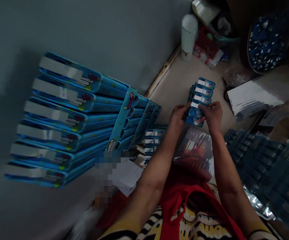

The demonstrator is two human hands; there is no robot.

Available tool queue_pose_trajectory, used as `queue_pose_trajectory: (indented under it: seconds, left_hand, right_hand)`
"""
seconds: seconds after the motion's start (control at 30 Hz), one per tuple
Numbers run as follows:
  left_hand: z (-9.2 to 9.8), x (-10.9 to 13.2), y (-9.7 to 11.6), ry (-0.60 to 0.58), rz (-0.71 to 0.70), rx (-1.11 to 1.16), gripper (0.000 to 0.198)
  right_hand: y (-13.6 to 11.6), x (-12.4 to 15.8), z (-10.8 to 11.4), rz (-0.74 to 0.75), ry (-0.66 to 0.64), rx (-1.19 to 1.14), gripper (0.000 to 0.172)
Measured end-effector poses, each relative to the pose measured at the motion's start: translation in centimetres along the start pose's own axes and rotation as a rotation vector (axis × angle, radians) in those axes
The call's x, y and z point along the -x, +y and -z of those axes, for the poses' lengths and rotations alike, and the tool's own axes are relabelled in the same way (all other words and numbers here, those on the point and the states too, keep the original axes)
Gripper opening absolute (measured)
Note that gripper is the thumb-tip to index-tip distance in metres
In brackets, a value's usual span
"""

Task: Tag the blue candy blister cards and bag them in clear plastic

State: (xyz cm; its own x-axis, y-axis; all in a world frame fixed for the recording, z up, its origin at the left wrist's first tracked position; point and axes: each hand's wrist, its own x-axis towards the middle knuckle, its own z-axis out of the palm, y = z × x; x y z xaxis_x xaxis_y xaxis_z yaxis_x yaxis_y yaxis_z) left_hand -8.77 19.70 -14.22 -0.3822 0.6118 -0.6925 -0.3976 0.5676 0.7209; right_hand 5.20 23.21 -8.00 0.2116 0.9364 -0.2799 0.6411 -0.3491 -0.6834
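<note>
A blue printed card pack [202,91] with a column of rounded sections lies on the table in front of me. White rectangles cover its upper sections, while the lower ones show blue round shapes. My left hand [178,114] is closed on the pack's left edge, near the fourth section. Over the right side, my right hand [214,115] has its fingers bent together at a white rectangle [194,105]. Whether those fingers pinch anything is hidden. Just below them a pale reddish strip [199,121] lies across the lowest section. More blue packs sit underneath.
At left, tall blue boxes [114,116] are stacked against the wall. Further blue packs [266,163] stand at right. White sheets [256,95], black-handled scissors [225,93], a white tumbler [188,36] and a tub of blue shiny pieces [269,43] lie beyond. A shiny package [195,146] is near my body.
</note>
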Motion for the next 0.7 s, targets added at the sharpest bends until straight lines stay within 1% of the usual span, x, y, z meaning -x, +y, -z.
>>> queue_pose_trajectory:
  seconds: [0.07, 0.1, 0.17, 0.2, 0.23, 0.27, 0.3, 0.4, 0.43, 0.5, 0.57, 0.6, 0.63, 0.7]
  left_hand:
    - [0.2, 0.5, 0.2, 0.158, -0.007, -0.016, 0.025]
    - [0.5, 1.0, 0.4, 0.221, -0.035, -0.015, 0.023]
    - [1.3, 2.9, 0.9, 0.28, -0.198, -0.01, 0.02]
    - [1.8, 4.0, 1.2, 0.27, -0.283, -0.003, 0.019]
    - [2.2, 5.3, 1.3, 0.224, -0.347, 0.012, 0.021]
    - [2.6, 6.6, 1.5, 0.148, -0.372, 0.036, 0.03]
    - [3.0, 7.9, 1.6, 0.052, -0.349, 0.069, 0.041]
    - [3.4, 10.6, 1.6, -0.244, -0.135, 0.192, 0.064]
    - [3.5, 11.2, 1.5, -0.323, -0.071, 0.23, 0.069]
    - [3.4, 12.0, 1.2, -0.425, 0.001, 0.295, 0.075]
    - [3.1, 12.4, 0.6, -0.455, 0.021, 0.35, 0.075]
    - [3.0, 12.6, 0.3, -0.437, 0.015, 0.368, 0.073]
    - [2.8, 12.7, 0.0, -0.394, 0.004, 0.379, 0.069]
    - [2.5, 12.7, -0.5, -0.268, -0.025, 0.384, 0.059]
  right_hand:
    - [-0.3, 0.4, 0.6, -0.007, -0.057, -0.115, 0.045]
    - [-0.5, 0.8, 1.0, -0.013, -0.074, -0.198, 0.045]
    - [-1.0, 1.6, 1.8, -0.006, -0.07, -0.359, 0.045]
    - [-1.2, 2.0, 2.1, 0.007, -0.055, -0.42, 0.046]
    - [-1.5, 2.3, 2.4, 0.02, -0.043, -0.467, 0.047]
    - [-1.7, 2.6, 2.6, 0.025, -0.038, -0.504, 0.048]
    - [-2.0, 2.9, 2.7, 0.019, -0.038, -0.54, 0.05]
    - [-2.5, 3.4, 2.5, 0.01, -0.015, -0.599, 0.054]
    - [-2.7, 3.6, 2.4, 0.021, 0.006, -0.589, 0.055]
    - [-2.8, 4.0, 2.1, 0.052, 0.044, -0.536, 0.056]
    - [-2.8, 4.4, 1.8, 0.076, 0.058, -0.494, 0.055]
    - [-2.7, 4.5, 1.8, 0.086, 0.06, -0.489, 0.055]
    - [-2.6, 4.7, 1.7, 0.094, 0.061, -0.494, 0.055]
    - [-2.3, 5.0, 1.8, 0.098, 0.051, -0.518, 0.056]
